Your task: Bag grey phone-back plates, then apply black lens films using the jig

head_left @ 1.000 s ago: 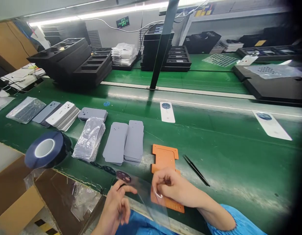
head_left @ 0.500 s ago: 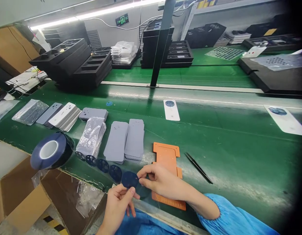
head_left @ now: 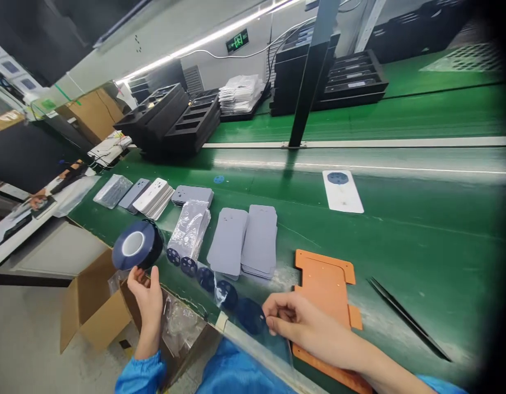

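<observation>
My right hand point(head_left: 297, 323) pinches the edge of a dark blue round sticker point(head_left: 249, 316), the end one on a clear film strip. Several dark round stickers with holes point(head_left: 205, 279) run along the strip toward a dark blue roll point(head_left: 132, 244) with a white core. Just below that roll, my left hand point(head_left: 146, 298) is open, thumb and fingers apart, holding nothing. An orange fixture plate point(head_left: 324, 284) lies beside and partly beneath my right hand and forearm. Black tweezers point(head_left: 408, 317) rest on the green bench to its right.
Grey phone-shaped card stacks point(head_left: 259, 241) and a plastic-wrapped stack point(head_left: 189, 227) stand behind the strip. A white card with a blue disc point(head_left: 343, 191) lies farther back. An open cardboard box point(head_left: 97, 306) sits below the bench edge. A dark post point(head_left: 312, 76) rises at the back.
My left hand has let go of the sticker and moved left toward the roll. My right hand still holds the strip's end. The view has turned left.
</observation>
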